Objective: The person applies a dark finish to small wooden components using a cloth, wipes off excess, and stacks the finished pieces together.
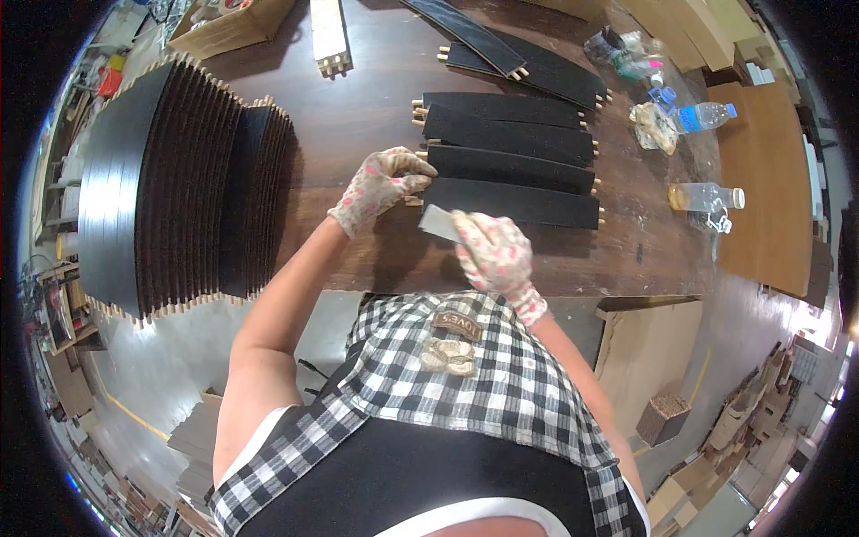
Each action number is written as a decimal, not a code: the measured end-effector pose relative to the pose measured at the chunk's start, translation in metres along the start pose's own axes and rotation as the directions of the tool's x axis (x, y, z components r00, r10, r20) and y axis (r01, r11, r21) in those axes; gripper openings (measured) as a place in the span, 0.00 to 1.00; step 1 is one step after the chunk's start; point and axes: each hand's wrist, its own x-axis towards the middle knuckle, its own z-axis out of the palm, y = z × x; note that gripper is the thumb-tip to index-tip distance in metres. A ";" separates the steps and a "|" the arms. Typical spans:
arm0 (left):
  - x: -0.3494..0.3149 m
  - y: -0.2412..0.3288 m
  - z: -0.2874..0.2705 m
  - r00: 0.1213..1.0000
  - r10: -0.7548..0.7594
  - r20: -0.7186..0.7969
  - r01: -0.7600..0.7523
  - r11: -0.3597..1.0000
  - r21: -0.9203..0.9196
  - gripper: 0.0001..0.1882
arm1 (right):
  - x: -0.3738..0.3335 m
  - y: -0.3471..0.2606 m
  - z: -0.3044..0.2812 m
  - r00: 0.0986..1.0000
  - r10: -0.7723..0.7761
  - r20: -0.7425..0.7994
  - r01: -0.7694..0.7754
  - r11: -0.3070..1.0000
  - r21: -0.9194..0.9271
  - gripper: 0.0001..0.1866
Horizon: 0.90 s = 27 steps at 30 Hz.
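Several black wooden slats [510, 204] with pale dowel pegs in their ends lie in a column before me on the brown table. My left hand [378, 190], in a white glove with pink spots, is closed at the left end of one black slat [512, 167], thumb and fingertips pinched at its edge. My right hand [497, 255], gloved alike, grips a thin flat pale-grey scraper-like piece [438, 222]. That piece is tilted just below the left end of the nearest slat; I cannot tell whether it touches.
A tall stack of similar slats [179, 188] stands at the left. More slats [528, 67] lie crosswise at the back, near a pale pegged piece [329, 36] and a cardboard box [228, 31]. Plastic bottles [702, 117] and a crumpled wrapper [653, 127] sit along the right edge.
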 end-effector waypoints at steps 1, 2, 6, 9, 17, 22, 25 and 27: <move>0.000 0.000 0.000 1.000 0.000 0.002 0.000 1.000 0.000 0.06 | 0.012 -0.007 -0.002 0.997 -0.002 0.071 0.000 1.000 0.016 0.22; 0.003 0.001 0.002 0.997 -0.070 0.022 0.072 0.994 -0.081 0.06 | 0.012 -0.005 -0.003 0.997 0.000 0.074 -0.001 1.000 0.017 0.22; 0.006 0.000 0.006 0.995 -0.089 0.035 0.092 0.991 -0.100 0.06 | -0.010 0.013 -0.022 0.981 0.153 0.116 -0.144 0.986 -0.079 0.23; 0.000 0.004 -0.001 1.000 -0.001 0.012 0.001 1.000 0.004 0.07 | -0.059 0.046 -0.056 0.963 0.271 0.001 -0.263 0.935 -0.237 0.23; -0.005 0.018 0.020 0.894 0.418 -0.160 -0.288 0.811 0.509 0.13 | -0.071 0.098 -0.097 0.495 0.768 -0.406 -0.668 0.635 0.387 0.23; -0.019 0.045 0.082 0.887 0.461 -0.017 -0.284 0.575 0.767 0.29 | 0.046 0.032 -0.025 0.854 0.467 -0.230 -0.445 0.884 0.143 0.30; -0.018 0.027 0.093 0.920 0.391 0.024 -0.201 0.420 0.885 0.38 | 0.045 0.029 0.009 0.951 0.267 -0.155 -0.285 0.953 -0.105 0.33; -0.023 0.035 0.092 0.942 0.336 0.005 -0.177 0.483 0.857 0.39 | 0.024 0.053 -0.003 0.940 0.289 -0.182 -0.336 0.879 -0.339 0.31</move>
